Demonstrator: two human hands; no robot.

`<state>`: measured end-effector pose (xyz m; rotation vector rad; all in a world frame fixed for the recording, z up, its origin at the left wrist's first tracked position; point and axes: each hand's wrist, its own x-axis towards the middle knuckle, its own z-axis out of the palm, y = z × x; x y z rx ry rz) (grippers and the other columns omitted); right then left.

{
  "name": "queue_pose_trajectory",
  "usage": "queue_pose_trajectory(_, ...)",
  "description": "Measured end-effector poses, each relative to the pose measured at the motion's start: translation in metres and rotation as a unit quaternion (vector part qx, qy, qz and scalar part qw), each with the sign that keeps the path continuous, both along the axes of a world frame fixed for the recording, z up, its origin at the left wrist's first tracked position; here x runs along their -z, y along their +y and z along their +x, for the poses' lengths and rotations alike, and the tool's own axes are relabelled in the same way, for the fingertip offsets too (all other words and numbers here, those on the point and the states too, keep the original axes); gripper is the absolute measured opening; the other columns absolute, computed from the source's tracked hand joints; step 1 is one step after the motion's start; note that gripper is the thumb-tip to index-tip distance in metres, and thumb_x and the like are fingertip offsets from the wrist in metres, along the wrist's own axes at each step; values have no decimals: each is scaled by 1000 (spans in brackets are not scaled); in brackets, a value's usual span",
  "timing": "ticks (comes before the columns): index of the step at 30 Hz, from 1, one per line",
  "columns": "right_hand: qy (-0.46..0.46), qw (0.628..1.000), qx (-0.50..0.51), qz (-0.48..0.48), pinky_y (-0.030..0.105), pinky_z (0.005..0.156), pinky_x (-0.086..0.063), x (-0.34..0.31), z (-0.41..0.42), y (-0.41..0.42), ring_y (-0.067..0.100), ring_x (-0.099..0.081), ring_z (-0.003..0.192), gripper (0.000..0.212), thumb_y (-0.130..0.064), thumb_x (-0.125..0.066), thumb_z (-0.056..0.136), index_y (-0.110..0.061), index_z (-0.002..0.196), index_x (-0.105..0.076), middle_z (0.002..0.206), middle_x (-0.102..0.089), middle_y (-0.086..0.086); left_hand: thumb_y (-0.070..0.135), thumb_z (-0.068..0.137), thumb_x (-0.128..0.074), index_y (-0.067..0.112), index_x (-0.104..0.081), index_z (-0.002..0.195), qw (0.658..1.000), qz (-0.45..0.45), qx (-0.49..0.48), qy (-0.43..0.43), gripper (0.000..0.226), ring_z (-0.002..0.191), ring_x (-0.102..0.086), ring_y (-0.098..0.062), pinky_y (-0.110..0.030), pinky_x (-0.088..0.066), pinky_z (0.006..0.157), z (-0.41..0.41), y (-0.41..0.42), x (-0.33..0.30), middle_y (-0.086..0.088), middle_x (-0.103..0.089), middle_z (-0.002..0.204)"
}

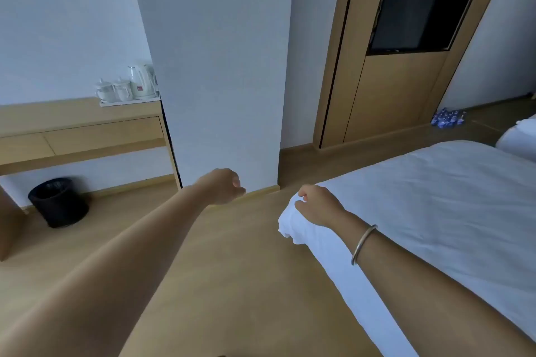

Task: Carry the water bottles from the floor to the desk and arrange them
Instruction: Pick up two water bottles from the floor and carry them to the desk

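Observation:
A pack of water bottles [448, 119] in blue-patterned wrap lies on the wooden floor at the far right, beside the wooden wall panel. The wooden desk [72, 120] is fixed to the wall at the left. My left hand [223, 185] is stretched out in mid-air over the floor, fingers loosely curled and holding nothing. My right hand [317, 204], with a metal bangle on its wrist, hovers over the near corner of the bed, fingers loosely curled and holding nothing. Both hands are far from the bottles.
A white bed [435, 197] fills the right side, with a second bed [519, 136] behind it. A white wall pillar [220, 66] stands between desk and bottles. On the desk sits a tray with a kettle [142, 81] and cups. A black bin [59, 201] stands under the desk.

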<state>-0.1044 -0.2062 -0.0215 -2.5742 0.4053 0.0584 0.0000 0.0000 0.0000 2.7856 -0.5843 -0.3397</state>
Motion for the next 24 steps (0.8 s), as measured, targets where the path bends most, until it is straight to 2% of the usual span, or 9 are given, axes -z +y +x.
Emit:
queue_pose_trajectory(8, -11, 998, 50, 38, 42, 90, -47, 3, 120, 22, 29, -58, 105, 30, -19, -46, 87, -4, 112, -54, 111, -62, 12, 38, 91, -51, 16, -59, 116, 998, 46, 47, 2, 35, 107, -56, -23, -39, -47, 94, 131, 11, -11, -3, -61, 119)
queue_pose_trajectory(11, -17, 996, 70, 49, 43, 93, -47, 9, 156, 28, 31, -57, 107, 31, -18, -46, 88, -2, 114, -54, 115, -61, 15, 37, 91, -50, 15, -59, 117, 997, 48, 65, 0, 35, 108, -56, -23, -38, -47, 94, 173, 11, -8, -2, -60, 119)
queue_pose_trajectory(15, -14, 994, 93, 50, 41, 89, -48, 17, 189, 26, 29, -58, 104, 28, -17, -46, 88, -3, 109, -56, 110, -62, 13, 37, 92, -50, 15, -59, 118, 995, 54, 88, 11, 35, 110, -56, -23, -36, -46, 93, 212, 4, 6, -3, -60, 120)
queue_pose_trajectory(18, 3, 994, 106, 35, 37, 82, -48, 24, 214, 16, 28, -58, 95, 24, -18, -45, 87, -5, 104, -56, 97, -60, 10, 37, 92, -50, 15, -58, 120, 994, 53, 98, 16, 37, 112, -55, -23, -37, -46, 95, 239, -7, 14, -3, -59, 123)
queue_pose_trajectory(21, 8, 993, 116, 33, 33, 73, -43, 29, 243, 3, 22, -49, 79, 24, -17, -46, 86, -3, 103, -56, 89, -57, 9, 37, 92, -49, 16, -57, 122, 994, 43, 104, 19, 37, 114, -54, -23, -36, -45, 95, 262, -22, 19, -2, -59, 124)
queue_pose_trajectory(24, 8, 992, 121, 45, 38, 83, -48, 35, 276, -9, 24, -54, 85, 28, -16, -46, 87, -1, 107, -56, 98, -62, 14, 36, 92, -49, 16, -57, 123, 992, 51, 111, 23, 37, 113, -55, -23, -35, -45, 93, 289, -39, 26, -2, -59, 124)
